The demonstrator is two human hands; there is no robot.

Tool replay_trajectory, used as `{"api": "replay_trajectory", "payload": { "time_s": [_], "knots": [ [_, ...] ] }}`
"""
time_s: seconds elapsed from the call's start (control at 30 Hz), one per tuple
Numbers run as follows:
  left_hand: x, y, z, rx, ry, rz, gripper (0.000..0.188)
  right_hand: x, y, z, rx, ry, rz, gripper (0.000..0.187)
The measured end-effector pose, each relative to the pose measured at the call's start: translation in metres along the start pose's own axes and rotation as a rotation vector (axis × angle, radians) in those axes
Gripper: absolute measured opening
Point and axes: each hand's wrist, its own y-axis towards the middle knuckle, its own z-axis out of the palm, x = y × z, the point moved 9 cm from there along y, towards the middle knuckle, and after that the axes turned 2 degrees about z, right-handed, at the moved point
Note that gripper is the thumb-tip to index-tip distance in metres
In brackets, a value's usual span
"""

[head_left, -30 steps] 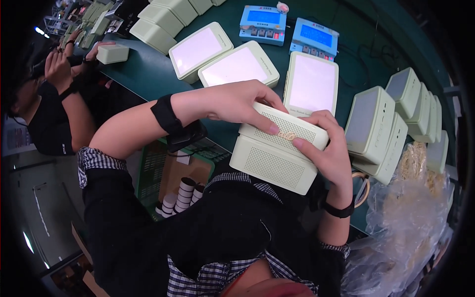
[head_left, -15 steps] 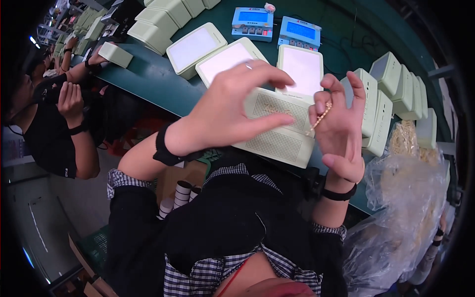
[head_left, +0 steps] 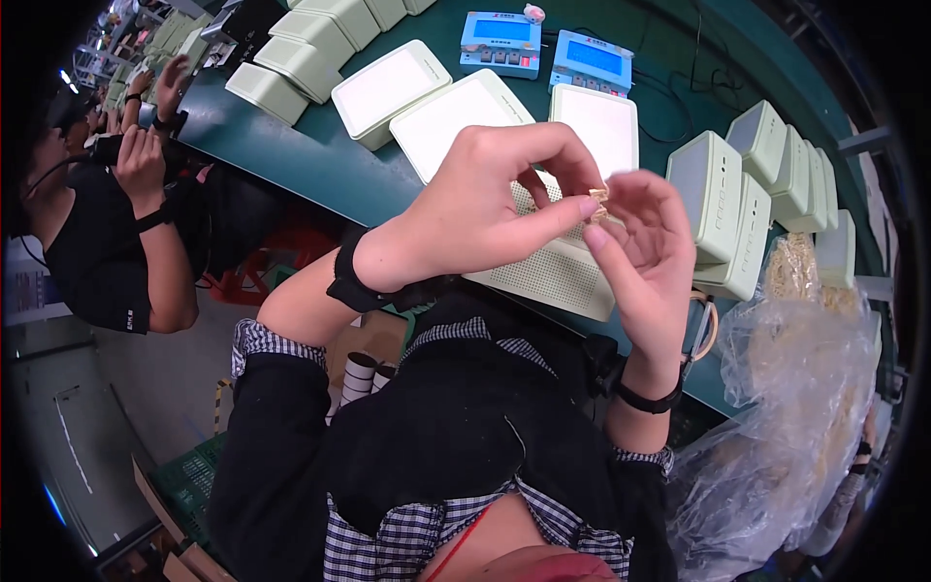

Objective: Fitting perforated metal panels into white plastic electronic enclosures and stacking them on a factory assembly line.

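Head view.
- Left hand (head_left: pixel 485 197), 1: grip pinching a beige strip (head_left: pixel 599 202), seemingly folded, at the fingertips.
- Right hand (head_left: pixel 652 247), 1: half-curled, thumb beside the strip; whether pinching, cannot tell.
- Change: hands, apart a moment ago, now meet at the strip; both now attend it.
- Below grip: perforated cases (head_left: pixel 548 278), apparently 2.
- Beyond: white-faced boxes (head_left: pixel 596 126), 3; blue meters (head_left: pixel 499 44), 2.
- Right: standing boxes (head_left: pixel 706 189), at least 6; clear bag (head_left: pixel 805 373), 1.

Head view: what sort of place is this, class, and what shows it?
Probably a factory assembly line: rows of matching cream cases, two blue button-and-screen units and a co-worker nearby.
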Motion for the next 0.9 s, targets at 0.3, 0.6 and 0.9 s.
{"api": "replay_trajectory", "payload": {
  "time_s": [0.3,0.6,0.9],
  "knots": [
    [-0.001,-0.028,-0.009,0.144,0.2,0.136,0.013,0.03,-0.033,0.024,0.1,-0.856,-0.474,0.024],
    [0.041,-0.065,-0.042,-0.1,0.189,-0.038,0.011,0.008,-0.052,0.042,0.233,-0.995,-0.571,0.032],
    [0.047,-0.063,-0.04,-0.091,0.179,-0.047,0.012,0.003,-0.049,0.043,0.238,-0.97,-0.596,0.032]
  ]
}}
